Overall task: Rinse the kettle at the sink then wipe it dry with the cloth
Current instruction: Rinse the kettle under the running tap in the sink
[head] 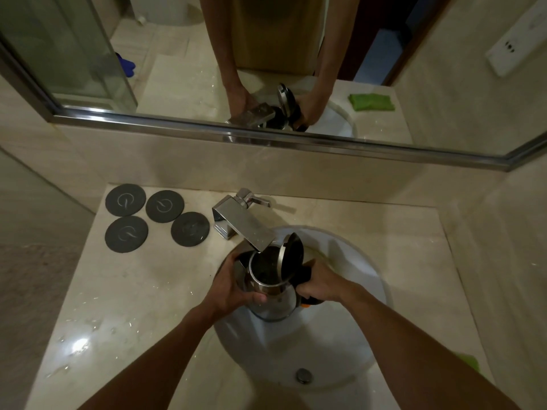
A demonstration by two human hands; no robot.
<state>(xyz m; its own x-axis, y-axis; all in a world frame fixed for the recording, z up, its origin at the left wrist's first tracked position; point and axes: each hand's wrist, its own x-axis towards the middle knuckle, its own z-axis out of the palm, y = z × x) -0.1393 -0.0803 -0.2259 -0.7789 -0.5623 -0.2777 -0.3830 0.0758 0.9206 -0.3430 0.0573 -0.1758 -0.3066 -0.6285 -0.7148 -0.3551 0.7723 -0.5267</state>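
The steel kettle hangs over the sink, lid flipped open, its mouth just under the faucet spout. The left hand wraps the body; the right hand has a closed grip on the black handle. Keeping the mouth centred beneath the spout should limit splashing. The green cloth waits at the counter's near right edge.

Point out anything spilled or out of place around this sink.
Water droplets and small puddles lie spilled on the beige marble counter left of the white round basin. Nothing else stands out; the four dark round coasters lie flat.
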